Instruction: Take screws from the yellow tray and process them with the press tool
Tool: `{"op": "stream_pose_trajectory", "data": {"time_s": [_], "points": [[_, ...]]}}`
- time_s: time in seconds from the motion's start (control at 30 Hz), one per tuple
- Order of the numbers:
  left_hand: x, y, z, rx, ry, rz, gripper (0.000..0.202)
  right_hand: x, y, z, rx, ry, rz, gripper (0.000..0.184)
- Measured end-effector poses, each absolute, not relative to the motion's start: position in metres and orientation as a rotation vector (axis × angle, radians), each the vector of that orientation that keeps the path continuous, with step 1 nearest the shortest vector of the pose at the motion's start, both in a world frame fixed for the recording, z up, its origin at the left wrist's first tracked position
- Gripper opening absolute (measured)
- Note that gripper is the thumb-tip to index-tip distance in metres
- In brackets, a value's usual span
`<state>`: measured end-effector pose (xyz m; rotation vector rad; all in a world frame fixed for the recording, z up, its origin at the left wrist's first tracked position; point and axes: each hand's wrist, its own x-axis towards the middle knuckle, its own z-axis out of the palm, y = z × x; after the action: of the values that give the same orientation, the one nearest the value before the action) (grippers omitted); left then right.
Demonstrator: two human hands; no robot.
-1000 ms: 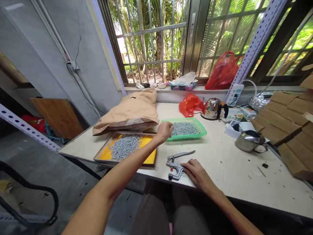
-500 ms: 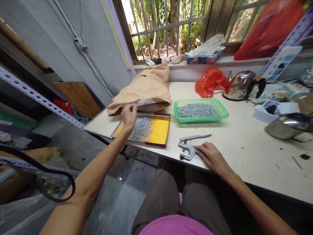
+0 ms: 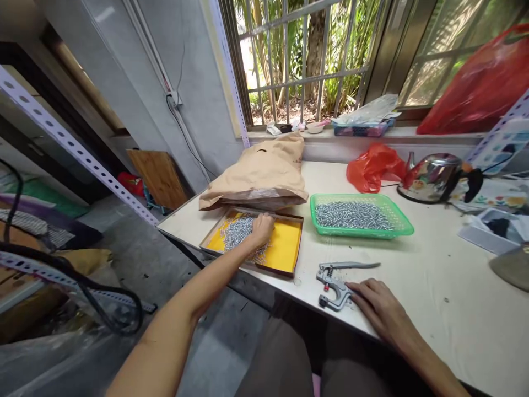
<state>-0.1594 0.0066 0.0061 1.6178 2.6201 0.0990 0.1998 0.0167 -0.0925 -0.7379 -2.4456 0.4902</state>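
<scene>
My left hand (image 3: 262, 228) reaches into a shallow yellow-lined tray (image 3: 285, 248) and rests on a heap of small metal pins (image 3: 237, 231), fingers curled down into them. My right hand (image 3: 378, 300) lies flat on the pale table (image 3: 433, 292), fingers stretched out and touching the handle end of grey metal pliers (image 3: 335, 277). Behind the pliers stands a green plastic basket (image 3: 399, 220) filled with more silver pins.
A brown paper sack (image 3: 264, 171) lies behind the yellow tray. A red plastic bag (image 3: 374, 165), a steel kettle (image 3: 433, 176) and a white box (image 3: 491, 229) sit at the back right. The barred window and sill run behind. A perforated shelf post (image 3: 78, 154) stands left.
My left hand has gone from the green basket across to the left and come down on the pins in the yellow tray. The view has swung left and down. My right hand stays by the pliers.
</scene>
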Motion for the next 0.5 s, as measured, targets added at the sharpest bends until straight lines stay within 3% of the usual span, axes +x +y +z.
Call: {"op": "stream_pose_trajectory", "data": {"time_s": [0.27, 0.5], "points": [[-0.154, 0.009, 0.006, 1.644, 2.524, 0.223, 0.030, 0.207, 0.019, -0.091, -0.730, -2.489, 0.454, 0.035], [-0.167, -0.007, 0.015, 1.483, 2.524, 0.511, 0.019, 0.207, 0.020, -0.090, -0.726, -2.506, 0.421, 0.036]]}}
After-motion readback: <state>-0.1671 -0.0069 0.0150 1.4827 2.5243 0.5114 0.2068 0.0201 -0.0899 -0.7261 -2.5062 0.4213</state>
